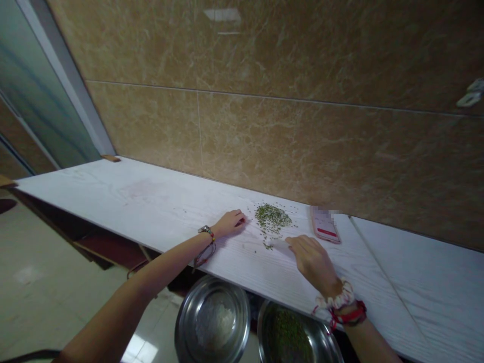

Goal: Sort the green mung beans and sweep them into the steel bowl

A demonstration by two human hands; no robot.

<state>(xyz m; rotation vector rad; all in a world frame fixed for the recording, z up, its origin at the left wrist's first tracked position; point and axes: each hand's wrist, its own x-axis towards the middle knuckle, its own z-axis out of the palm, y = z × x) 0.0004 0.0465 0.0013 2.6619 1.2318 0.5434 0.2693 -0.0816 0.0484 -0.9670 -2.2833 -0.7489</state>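
green beans (271,217): small, loose, spread in a thin pile on the white counter (151,196), near the tan marbled wall (272,141). densest toward the back — a short trail of strays runs toward the near edge.

left hand (231,222), just left of the pile: fingers curled inward, low at the counter top. i cannot tell from my end whether anything is inside the curl.

right hand (312,257), right of the trail and on its near side: fingers drawn together and bent, tips toward the strays. too blurred for me to tell whether they pinch anything.

step in hand, my judgement: working through the spread beans by hand, right hand leading. next move, as i read it, calls for a light fingertip touch at the trail — beans this loose would likely roll if pushed hard.

further out: a phone (321,222) lies flat, right of the pile and just beyond the right hand. below the counter's near edge, 2 metal bowls side by side: left bowl (189,305) with pale contents (219,322), right bowl (320,345) with green contents (289,327).
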